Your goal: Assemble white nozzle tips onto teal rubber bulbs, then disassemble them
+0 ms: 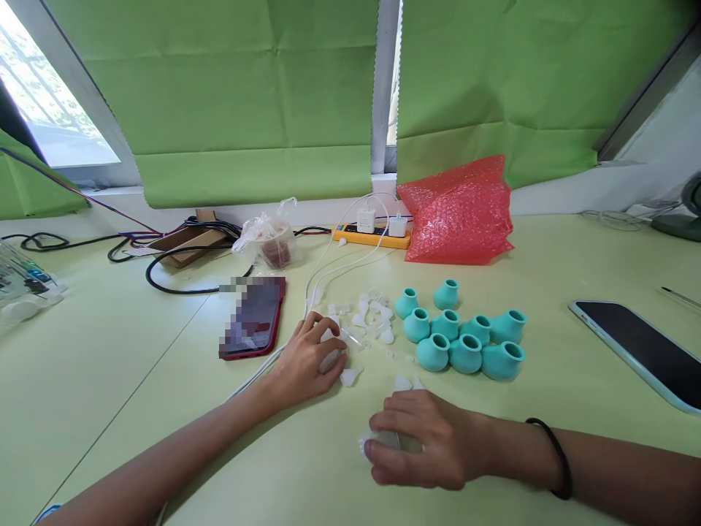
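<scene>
My left hand (pixel 313 358) rests on the table with its fingers curled around a whitish translucent rounded piece (pixel 330 356). Closer to me, my right hand (pixel 430 442) is closed on a clear, whitish translucent piece (pixel 386 440), slightly blurred; its exact kind I cannot make out. Small white translucent pieces (pixel 377 315) lie scattered beyond my left hand, and a loose one (pixel 350 376) sits beside its fingertips. Two more white bits (pixel 403 383) show just past my right knuckles. Several turquoise bulb-shaped pieces with open necks (pixel 465 353) stand grouped to the right.
A red phone (pixel 253 318) lies left of my left hand, with white cables (pixel 323 281) running beside it. Behind are a bagged cup (pixel 274 245), an orange power strip (pixel 355 236) and a red bubble-wrap bag (pixel 460 219). A turquoise-cased phone (pixel 640 351) lies far right.
</scene>
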`<action>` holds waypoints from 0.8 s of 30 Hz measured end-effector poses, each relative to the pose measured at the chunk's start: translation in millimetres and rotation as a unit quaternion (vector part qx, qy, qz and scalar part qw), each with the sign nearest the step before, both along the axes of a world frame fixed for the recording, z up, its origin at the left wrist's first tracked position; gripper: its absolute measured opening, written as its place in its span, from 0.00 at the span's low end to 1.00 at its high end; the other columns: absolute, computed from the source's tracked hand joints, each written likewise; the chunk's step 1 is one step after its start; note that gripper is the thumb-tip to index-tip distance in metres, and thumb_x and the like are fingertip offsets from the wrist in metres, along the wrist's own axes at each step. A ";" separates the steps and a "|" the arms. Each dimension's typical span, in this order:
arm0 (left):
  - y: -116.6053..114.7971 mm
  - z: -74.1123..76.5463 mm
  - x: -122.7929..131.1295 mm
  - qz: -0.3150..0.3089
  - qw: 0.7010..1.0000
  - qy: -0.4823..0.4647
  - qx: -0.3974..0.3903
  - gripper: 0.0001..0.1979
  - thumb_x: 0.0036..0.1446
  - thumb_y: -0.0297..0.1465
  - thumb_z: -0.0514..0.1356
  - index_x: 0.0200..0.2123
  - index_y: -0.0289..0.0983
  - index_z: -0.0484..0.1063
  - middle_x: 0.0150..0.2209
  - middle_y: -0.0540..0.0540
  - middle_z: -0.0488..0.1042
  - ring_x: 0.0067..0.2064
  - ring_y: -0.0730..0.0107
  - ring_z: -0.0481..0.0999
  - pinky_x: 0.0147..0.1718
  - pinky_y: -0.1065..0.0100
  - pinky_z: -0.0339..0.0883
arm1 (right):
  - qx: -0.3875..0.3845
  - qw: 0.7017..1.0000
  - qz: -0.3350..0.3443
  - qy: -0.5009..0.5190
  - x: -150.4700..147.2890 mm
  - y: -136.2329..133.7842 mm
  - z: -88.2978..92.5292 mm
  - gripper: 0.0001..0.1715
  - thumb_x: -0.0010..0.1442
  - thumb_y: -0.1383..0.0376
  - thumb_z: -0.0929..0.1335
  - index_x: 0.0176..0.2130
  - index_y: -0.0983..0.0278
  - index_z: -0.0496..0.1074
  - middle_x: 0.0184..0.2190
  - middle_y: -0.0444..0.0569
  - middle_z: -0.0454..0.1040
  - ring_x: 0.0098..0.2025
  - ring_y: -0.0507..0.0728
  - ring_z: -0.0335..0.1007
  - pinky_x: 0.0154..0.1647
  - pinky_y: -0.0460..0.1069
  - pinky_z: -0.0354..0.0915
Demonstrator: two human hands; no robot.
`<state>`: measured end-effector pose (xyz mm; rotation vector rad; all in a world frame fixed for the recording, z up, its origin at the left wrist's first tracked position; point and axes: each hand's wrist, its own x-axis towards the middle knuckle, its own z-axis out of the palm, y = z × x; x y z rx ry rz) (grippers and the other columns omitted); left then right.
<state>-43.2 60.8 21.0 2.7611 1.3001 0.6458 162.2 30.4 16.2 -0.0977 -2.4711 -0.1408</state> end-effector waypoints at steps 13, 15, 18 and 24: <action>2.1 -5.3 0.9 -0.036 0.975 -0.166 0.146 0.06 0.51 0.24 0.56 0.34 0.36 0.69 0.29 0.46 0.71 0.32 0.70 0.65 0.31 0.66 0.62 | -0.180 0.973 -0.141 0.039 -2.0 3.6 -12.4 0.09 0.57 0.65 0.61 0.38 0.66 0.65 0.28 0.48 0.68 0.29 0.49 0.65 0.28 0.44 0.62; -6.5 -1.4 4.2 -0.069 0.960 -0.213 0.166 0.06 0.50 0.22 0.56 0.34 0.35 0.68 0.25 0.47 0.70 0.26 0.74 0.64 0.25 0.70 0.60 | -0.192 0.968 -0.136 0.081 -1.1 8.3 -12.1 0.09 0.57 0.68 0.61 0.41 0.65 0.63 0.32 0.49 0.68 0.34 0.50 0.65 0.33 0.44 0.63; -23.1 2.2 11.0 -0.146 0.966 -0.178 0.116 0.06 0.50 0.22 0.55 0.33 0.33 0.66 0.17 0.52 0.65 0.18 0.78 0.61 0.17 0.74 0.54 | -0.167 0.969 -0.114 0.145 2.9 8.8 -10.5 0.11 0.56 0.69 0.61 0.41 0.65 0.61 0.31 0.49 0.68 0.35 0.51 0.65 0.33 0.45 0.63; -32.7 -2.7 20.4 -0.184 0.983 0.024 0.016 0.10 0.54 0.27 0.48 0.25 0.35 0.66 0.20 0.48 0.65 0.22 0.74 0.65 0.19 0.72 0.57 | -0.165 0.981 -0.054 0.087 4.6 -5.2 -7.1 0.08 0.54 0.69 0.56 0.26 0.63 0.60 0.14 0.39 0.60 0.16 0.46 0.55 0.19 0.43 0.54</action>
